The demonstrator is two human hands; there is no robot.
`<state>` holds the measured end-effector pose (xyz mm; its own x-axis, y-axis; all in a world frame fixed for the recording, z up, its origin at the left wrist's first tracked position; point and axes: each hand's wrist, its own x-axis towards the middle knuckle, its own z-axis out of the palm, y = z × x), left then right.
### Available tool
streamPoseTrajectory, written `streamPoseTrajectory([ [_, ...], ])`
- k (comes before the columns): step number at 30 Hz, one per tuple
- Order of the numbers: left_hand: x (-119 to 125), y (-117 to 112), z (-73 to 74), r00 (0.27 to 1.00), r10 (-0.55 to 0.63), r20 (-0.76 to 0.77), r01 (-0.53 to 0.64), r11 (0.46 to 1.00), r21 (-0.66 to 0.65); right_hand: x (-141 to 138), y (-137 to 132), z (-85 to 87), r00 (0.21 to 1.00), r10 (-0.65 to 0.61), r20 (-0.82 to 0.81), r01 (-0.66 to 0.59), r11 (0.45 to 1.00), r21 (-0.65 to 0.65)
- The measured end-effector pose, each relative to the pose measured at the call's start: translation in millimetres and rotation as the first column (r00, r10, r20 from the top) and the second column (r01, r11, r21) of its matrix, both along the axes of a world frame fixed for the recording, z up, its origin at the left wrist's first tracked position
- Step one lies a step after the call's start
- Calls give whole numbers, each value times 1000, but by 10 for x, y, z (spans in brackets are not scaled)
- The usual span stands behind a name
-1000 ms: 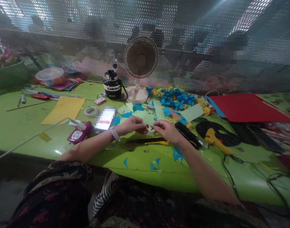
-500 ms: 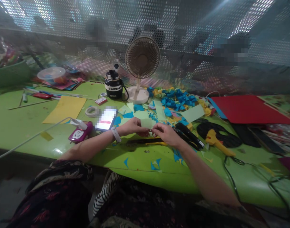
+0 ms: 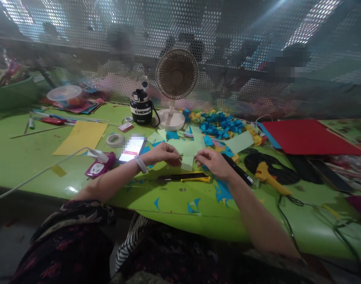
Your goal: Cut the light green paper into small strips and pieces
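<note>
My left hand has its fingers closed, their tips at the left edge of a small light green paper piece. Opposite it, my right hand pinches at the right edge of the same paper; the exact grip is too small to see clearly. A yellow utility knife lies on the table just in front of both hands. Beneath my right wrist, a black stapler-like tool is partly covered. More light green paper and blue scraps lie behind the hands.
A purple power socket, a lit phone and a tape roll are at left. Behind stand a black bottle and a fan. Folded blue and yellow pieces lie at back, a yellow glue gun at right.
My hands have moved apart from nearly touching, the left one leftward and the right one rightward. The light green paper piece and the knife between them now show more.
</note>
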<state>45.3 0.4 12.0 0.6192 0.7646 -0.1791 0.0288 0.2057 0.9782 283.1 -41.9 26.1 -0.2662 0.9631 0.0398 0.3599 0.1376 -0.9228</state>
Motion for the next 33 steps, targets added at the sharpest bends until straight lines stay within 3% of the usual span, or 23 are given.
streamPoseTrajectory([
  [4,27,3,-24,992,104,67,-104,995,-3,-40,-23,-39,999,47,-4,-47,998,-42],
  [9,78,-22,-85,998,49,42,-53,993,106,-75,-27,-115,995,91,41,-88,993,-84],
  [13,73,1,-99,994,95,55,-100,990,104,7,-21,-60,977,115,182,-109,993,-40],
  [16,56,23,-83,976,179,122,-190,978,88,24,-57,-15,884,185,429,-223,974,39],
  [19,53,27,-67,957,243,160,-255,965,58,-56,-115,-65,716,266,646,-398,915,65],
  [21,58,23,-63,952,262,159,-272,961,42,-125,-146,-137,626,264,734,-467,881,82],
  [23,65,17,-61,950,266,162,-276,960,40,-167,-163,-197,588,256,767,-500,861,95],
  [33,49,-10,47,905,340,257,-361,932,41,-67,-109,-181,613,244,752,-464,881,93],
])
